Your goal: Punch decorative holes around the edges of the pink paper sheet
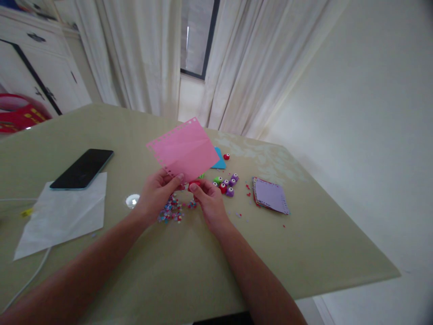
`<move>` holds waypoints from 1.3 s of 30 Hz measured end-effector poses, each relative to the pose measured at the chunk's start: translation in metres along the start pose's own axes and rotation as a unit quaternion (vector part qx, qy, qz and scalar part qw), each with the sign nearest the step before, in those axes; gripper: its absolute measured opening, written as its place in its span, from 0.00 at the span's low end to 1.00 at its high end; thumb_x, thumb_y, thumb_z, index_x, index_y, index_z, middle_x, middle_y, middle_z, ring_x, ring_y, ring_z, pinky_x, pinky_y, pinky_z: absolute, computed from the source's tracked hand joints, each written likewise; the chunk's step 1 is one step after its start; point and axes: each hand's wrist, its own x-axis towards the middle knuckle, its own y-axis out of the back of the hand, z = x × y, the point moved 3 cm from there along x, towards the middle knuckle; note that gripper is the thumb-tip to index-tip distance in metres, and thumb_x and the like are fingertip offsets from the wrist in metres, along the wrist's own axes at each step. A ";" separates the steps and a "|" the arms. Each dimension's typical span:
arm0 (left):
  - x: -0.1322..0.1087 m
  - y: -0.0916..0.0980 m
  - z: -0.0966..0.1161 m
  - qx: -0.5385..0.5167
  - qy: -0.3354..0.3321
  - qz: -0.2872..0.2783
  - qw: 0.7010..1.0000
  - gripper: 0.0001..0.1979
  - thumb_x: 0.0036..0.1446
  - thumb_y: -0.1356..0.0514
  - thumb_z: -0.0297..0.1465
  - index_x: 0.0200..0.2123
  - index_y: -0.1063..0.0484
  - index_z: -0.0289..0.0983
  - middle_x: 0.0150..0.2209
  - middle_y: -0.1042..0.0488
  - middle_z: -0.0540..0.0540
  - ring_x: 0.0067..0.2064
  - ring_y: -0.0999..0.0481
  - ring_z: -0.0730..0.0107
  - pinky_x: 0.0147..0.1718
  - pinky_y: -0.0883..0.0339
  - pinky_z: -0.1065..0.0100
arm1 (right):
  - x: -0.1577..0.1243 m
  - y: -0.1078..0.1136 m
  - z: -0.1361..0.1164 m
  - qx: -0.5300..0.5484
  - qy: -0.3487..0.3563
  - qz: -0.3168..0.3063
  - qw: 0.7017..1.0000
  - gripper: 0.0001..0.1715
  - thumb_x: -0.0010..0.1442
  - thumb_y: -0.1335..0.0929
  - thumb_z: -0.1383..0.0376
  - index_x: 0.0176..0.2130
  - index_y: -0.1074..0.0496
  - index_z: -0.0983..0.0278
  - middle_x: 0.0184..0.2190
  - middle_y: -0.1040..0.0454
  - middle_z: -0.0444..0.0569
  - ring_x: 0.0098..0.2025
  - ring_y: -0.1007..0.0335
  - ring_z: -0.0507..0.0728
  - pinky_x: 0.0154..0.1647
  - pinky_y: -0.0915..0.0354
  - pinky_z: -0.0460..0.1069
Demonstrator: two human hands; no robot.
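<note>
My left hand (156, 193) pinches the lower edge of a pink sheet of paper (185, 150), holding it tilted above the table. Small holes run along the sheet's left and top-left edges and near its lower corner. My right hand (212, 204) is closed around a small red paper punch (194, 184) at the bottom corner of the sheet; fingers partly hide it. Below my hands lies a pile of multicoloured paper bits (172, 210). Just right of the red punch, several purple, red and green punches (230, 184) with white round tops stand in a cluster.
A stack of coloured paper squares (270, 196), purple on top, lies to the right. Behind the pink sheet are blue paper (219, 159) and a lone red punch (226, 156). At left, a phone (83, 169) overlaps a white sheet (72, 212), with a white cable (32, 277) nearby.
</note>
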 end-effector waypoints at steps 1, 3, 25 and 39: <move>0.000 0.000 0.000 0.001 0.001 0.000 1.000 0.23 0.47 0.22 0.45 0.42 0.18 0.38 0.37 0.16 0.44 0.37 0.18 0.62 0.39 0.22 0.63 | 0.000 0.000 0.000 -0.002 0.000 -0.002 1.000 0.21 0.50 0.18 0.50 0.36 0.18 0.60 0.31 0.21 0.44 0.30 0.33 0.53 0.34 0.37 0.48; 0.000 0.000 -0.002 -0.001 0.003 -0.002 1.000 0.23 0.48 0.22 0.45 0.42 0.18 0.38 0.37 0.16 0.44 0.38 0.18 0.61 0.40 0.22 0.62 | 0.000 0.000 0.000 -0.005 0.001 -0.002 1.000 0.20 0.50 0.18 0.50 0.36 0.18 0.60 0.31 0.21 0.44 0.32 0.31 0.54 0.35 0.36 0.49; 0.000 0.002 -0.002 0.006 0.009 -0.011 1.000 0.26 0.50 0.23 0.45 0.47 0.19 0.36 0.40 0.14 0.43 0.39 0.17 0.61 0.43 0.23 0.62 | -0.001 -0.002 -0.006 -0.015 0.026 -0.025 0.999 0.17 0.48 0.18 0.54 0.37 0.16 0.59 0.32 0.20 0.44 0.34 0.29 0.55 0.40 0.33 0.50; 0.000 0.002 -0.008 0.064 0.001 -0.038 0.997 0.25 0.52 0.25 0.50 0.45 0.17 0.37 0.40 0.14 0.42 0.38 0.19 0.61 0.40 0.26 0.63 | -0.001 0.001 -0.001 0.099 -0.018 0.034 0.994 0.28 0.41 0.14 0.51 0.37 0.19 0.61 0.34 0.19 0.44 0.35 0.27 0.53 0.40 0.31 0.49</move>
